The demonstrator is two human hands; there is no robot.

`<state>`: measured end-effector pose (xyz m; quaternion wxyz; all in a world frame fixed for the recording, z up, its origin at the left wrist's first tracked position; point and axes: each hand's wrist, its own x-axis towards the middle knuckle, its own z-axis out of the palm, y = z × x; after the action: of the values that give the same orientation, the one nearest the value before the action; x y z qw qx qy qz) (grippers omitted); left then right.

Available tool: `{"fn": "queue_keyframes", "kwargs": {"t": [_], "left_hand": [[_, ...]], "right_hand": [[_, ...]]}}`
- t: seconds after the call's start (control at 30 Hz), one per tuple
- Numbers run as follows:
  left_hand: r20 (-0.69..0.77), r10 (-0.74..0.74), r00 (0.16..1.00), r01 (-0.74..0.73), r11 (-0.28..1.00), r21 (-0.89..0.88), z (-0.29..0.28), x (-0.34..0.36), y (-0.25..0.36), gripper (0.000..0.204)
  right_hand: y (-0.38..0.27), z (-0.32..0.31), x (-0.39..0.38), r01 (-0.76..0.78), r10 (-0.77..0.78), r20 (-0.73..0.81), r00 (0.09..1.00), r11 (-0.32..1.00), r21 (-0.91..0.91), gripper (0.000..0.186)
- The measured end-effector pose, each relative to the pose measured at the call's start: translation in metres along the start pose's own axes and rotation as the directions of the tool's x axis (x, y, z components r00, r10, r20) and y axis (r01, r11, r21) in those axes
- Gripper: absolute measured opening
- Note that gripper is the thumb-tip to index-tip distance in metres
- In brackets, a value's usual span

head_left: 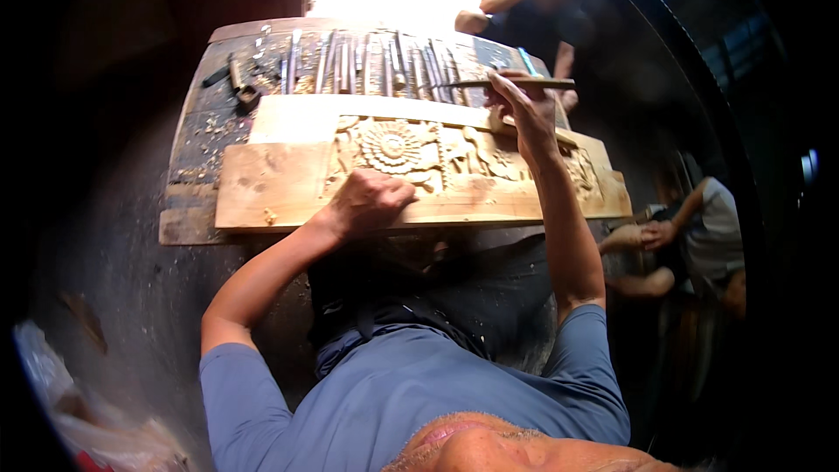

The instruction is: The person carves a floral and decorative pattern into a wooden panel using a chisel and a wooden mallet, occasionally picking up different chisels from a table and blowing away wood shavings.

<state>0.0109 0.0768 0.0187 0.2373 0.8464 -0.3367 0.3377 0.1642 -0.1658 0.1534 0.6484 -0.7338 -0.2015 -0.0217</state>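
Observation:
A long pale wooden board lies across the workbench, its middle and right carved with a round flower and leafy relief. My left hand rests on the near edge of the board below the flower, curled into a fist with nothing sticking out of it. My right hand is raised over the right part of the carving. It is closed around a slim carving chisel, held nearly level, with the thin dark blade pointing left toward the row of tools.
Several carving chisels lie side by side behind the board. A wooden mallet-like tool and wood chips lie on the workbench at left. One person sits beyond the bench, another at right. A plastic bag lies lower left.

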Motion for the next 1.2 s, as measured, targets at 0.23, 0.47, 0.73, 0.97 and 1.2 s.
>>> {"fn": "queue_keyframes", "kwargs": {"t": [0.23,0.47,0.73,0.97,1.2], "left_hand": [[0.087,-0.130,0.988,0.140,0.983,-0.116,-0.015,0.014,0.005,0.018],[0.090,-0.191,0.977,0.207,0.954,-0.218,-0.014,0.008,-0.003,0.005],[0.048,-0.063,0.997,0.067,0.992,-0.104,0.001,0.013,-0.010,0.005],[-0.055,0.021,0.998,-0.022,1.000,-0.016,-0.016,0.012,-0.003,0.006],[0.177,0.271,0.946,-0.244,0.956,-0.161,0.016,0.018,0.036,0.030]], "right_hand": [[0.006,0.184,0.086,0.262,-0.204,0.463,0.863,0.963,-0.064,0.026],[0.037,0.310,0.119,0.343,-0.177,0.587,0.790,0.921,-0.185,0.019],[0.113,0.340,0.168,0.434,-0.192,0.541,0.818,0.824,-0.364,0.019],[0.040,0.175,0.112,0.237,-0.250,0.333,0.909,0.968,0.081,0.027],[0.067,-0.025,0.037,-0.010,0.131,-0.062,0.989,0.489,0.872,0.025]]}}
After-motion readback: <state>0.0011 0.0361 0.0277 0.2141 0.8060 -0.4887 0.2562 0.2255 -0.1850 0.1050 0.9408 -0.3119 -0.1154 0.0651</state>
